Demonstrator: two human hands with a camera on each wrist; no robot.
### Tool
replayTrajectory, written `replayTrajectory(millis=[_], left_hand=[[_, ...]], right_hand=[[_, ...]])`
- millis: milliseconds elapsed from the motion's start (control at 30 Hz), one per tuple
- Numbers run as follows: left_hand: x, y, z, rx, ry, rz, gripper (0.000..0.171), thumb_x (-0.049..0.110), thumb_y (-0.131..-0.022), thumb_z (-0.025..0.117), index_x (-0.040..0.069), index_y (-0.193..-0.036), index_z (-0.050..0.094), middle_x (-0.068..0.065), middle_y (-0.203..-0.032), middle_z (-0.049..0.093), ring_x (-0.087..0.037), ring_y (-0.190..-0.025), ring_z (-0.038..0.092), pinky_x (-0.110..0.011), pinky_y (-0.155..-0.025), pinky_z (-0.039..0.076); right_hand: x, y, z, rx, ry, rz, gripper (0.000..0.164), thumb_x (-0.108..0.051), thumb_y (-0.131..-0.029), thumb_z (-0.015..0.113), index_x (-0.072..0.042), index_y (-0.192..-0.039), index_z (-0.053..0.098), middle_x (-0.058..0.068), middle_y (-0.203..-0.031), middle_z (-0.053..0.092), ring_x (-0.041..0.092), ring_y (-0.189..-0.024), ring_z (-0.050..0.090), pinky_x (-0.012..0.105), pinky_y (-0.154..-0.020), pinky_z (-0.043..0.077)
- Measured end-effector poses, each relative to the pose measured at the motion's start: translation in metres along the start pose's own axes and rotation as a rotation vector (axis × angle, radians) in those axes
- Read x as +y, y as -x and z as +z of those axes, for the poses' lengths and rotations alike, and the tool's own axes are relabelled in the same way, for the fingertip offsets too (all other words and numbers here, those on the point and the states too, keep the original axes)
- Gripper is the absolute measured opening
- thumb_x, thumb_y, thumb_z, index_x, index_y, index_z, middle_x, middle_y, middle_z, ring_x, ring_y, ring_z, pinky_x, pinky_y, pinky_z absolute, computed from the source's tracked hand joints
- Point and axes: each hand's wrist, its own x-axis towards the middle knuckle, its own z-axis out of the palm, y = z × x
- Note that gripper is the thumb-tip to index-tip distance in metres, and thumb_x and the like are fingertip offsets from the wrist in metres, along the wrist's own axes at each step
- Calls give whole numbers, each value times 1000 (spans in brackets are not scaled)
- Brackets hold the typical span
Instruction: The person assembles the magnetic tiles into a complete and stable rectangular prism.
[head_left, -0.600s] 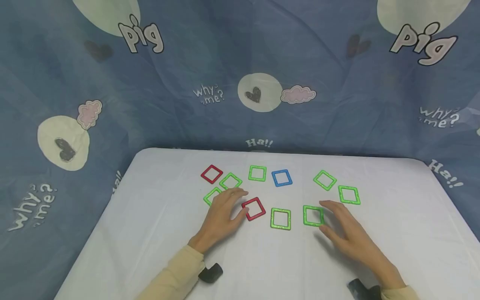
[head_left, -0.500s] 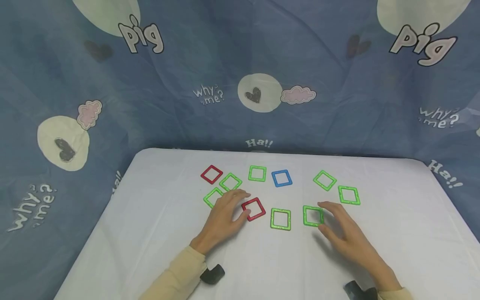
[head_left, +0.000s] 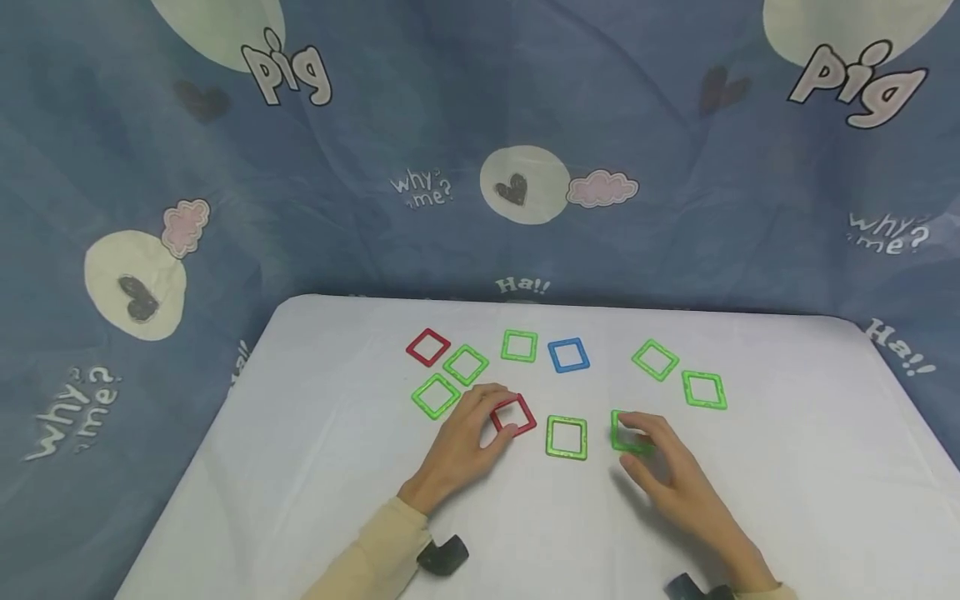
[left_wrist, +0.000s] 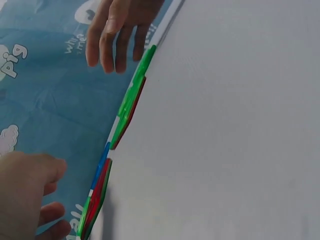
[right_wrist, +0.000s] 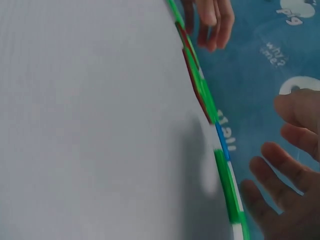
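Note:
Near the middle of the white table, my left hand [head_left: 462, 450] spreads its fingers and thumb around a red square frame [head_left: 530, 418]; whether it touches the frame I cannot tell. Farther right, my right hand [head_left: 682, 483] hangs over a green square frame [head_left: 617, 429] and hides part of it, with nothing between the bent fingers and thumb. Another green square [head_left: 567, 455] lies flat between the hands. The left wrist view has the left hand [left_wrist: 22, 195] at its lower left, and the right wrist view has the right hand [right_wrist: 285, 185] at its right side.
A second red square [head_left: 415, 357] lies at the back left, with green squares [head_left: 425, 404] close by. A blue square [head_left: 569, 369] is at the back middle. More green squares [head_left: 705, 406] lie at the back right. Behind the table [head_left: 315, 500] hangs a patterned blue cloth [head_left: 420, 100].
My right hand has moved left and slightly toward me, now covering part of the green square. My left hand has shifted slightly right, closer around the red square. The view has shifted slightly.

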Motion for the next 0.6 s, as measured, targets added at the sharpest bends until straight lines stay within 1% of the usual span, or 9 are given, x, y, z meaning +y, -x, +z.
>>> replayTrajectory(millis=[133,267,400,533,600], left_hand=[[1,-1,4,9,24,-28,40,28,-86,68,22,-124,58,9,-131,48,-7,-125,44,-29,-105,41],[-2,1,4,-8,35,-40,43,29,-86,68,23,-126,57,8,-133,46,-8,-126,43,-28,-106,40],[-5,2,6,-14,1,-22,51,29,-84,71,23,-131,53,7,-134,47,-8,-125,44,-28,-105,42],[-7,2,10,-10,-46,-19,59,29,-81,73,23,-135,48,7,-133,48,-9,-123,45,-28,-103,44],[-8,2,11,-14,-54,-22,61,30,-81,74,23,-135,47,7,-133,49,-9,-123,45,-29,-102,45]], right_hand=[[-2,0,8,-23,-61,13,50,-5,-89,63,-8,-135,46,7,-135,48,7,-124,47,15,-101,39],[-4,-1,19,-28,-89,32,47,-7,-89,63,-7,-134,47,6,-134,49,4,-126,44,16,-103,39],[-4,0,26,-16,-92,47,45,-8,-89,64,-11,-132,49,2,-131,51,4,-123,46,15,-103,38],[-2,1,30,11,-78,35,41,-6,-88,64,-13,-127,53,0,-125,54,5,-120,48,12,-102,36],[0,1,31,35,-62,11,38,-3,-87,64,-12,-124,56,1,-123,56,7,-119,49,11,-103,34]])
